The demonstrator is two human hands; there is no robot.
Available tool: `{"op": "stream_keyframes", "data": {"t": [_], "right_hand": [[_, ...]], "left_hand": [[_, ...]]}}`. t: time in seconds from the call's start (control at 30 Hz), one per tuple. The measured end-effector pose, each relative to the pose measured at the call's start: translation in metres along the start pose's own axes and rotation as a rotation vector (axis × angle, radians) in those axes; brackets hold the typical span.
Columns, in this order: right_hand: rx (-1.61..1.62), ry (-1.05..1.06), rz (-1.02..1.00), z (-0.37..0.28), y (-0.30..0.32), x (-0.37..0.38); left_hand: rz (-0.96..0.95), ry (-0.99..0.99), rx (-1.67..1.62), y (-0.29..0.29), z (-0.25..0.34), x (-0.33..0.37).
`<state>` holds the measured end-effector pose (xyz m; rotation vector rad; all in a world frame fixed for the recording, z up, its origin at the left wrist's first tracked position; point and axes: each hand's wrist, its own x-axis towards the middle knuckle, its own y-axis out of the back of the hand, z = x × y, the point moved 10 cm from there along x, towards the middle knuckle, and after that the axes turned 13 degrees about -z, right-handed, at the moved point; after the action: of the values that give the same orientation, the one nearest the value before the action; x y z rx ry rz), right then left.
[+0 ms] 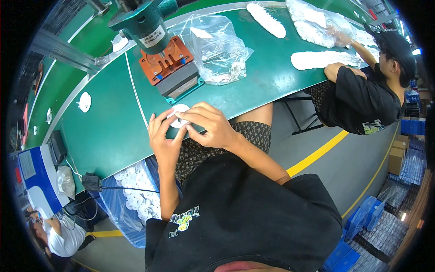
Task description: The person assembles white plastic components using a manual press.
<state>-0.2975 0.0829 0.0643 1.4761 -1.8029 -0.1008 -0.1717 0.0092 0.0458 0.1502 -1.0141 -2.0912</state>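
Observation:
A small white round plastic disc (179, 109) with a dark hole near its middle is between my two hands, over the front edge of the green bench. My left hand (163, 133) grips its left side, fingers curled around the rim. From the right, my right hand (209, 124) closes on the same disc with thumb and fingertips. Just beyond my hands stands a green press (140, 22) with an orange fixture (165, 61) over a dark grey block. Another white disc part (84, 102) with small prongs lies alone on the bench to the left.
A clear plastic bag (217, 50) lies right of the press. White stacked parts (266, 20) and a filled bag (317, 25) are farther right, near a seated co-worker (362, 90). Below the bench at left, a blue-lined container holds many white discs (138, 192); a cable crosses it.

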Motion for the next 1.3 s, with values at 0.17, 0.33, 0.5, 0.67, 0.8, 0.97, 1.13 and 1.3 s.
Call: {"op": "stream_keyframes", "data": {"t": [0.17,0.33,0.5,0.67,0.8,0.97,1.13,1.3], "right_hand": [[0.024,0.037,-0.051,-0.005,-0.009,0.004],[-0.006,0.04,-0.044,-0.012,-0.009,0.005],[-0.147,0.059,-0.068,-0.013,-0.008,-0.008],[0.025,-0.01,0.094,0.001,0.018,-0.013],[0.165,-0.399,0.266,0.053,0.04,-0.037],[0.263,-0.348,0.184,0.045,0.026,-0.027],[-0.117,0.192,0.627,-0.042,0.154,0.057],[-0.246,0.446,0.422,-0.159,0.24,0.217]], "left_hand": [[-0.004,0.005,0.034,0.0,-0.003,-0.002],[0.008,0.011,0.032,0.0,-0.003,-0.001],[0.019,-0.015,0.049,0.002,0.003,0.0],[0.118,-0.09,0.018,0.015,0.021,0.001],[0.323,-0.304,0.207,0.049,0.072,0.025],[0.251,-0.221,0.519,0.036,0.06,0.102],[0.204,-0.186,0.524,0.028,0.055,0.098],[0.184,-0.169,0.442,0.041,0.057,0.121]]}}
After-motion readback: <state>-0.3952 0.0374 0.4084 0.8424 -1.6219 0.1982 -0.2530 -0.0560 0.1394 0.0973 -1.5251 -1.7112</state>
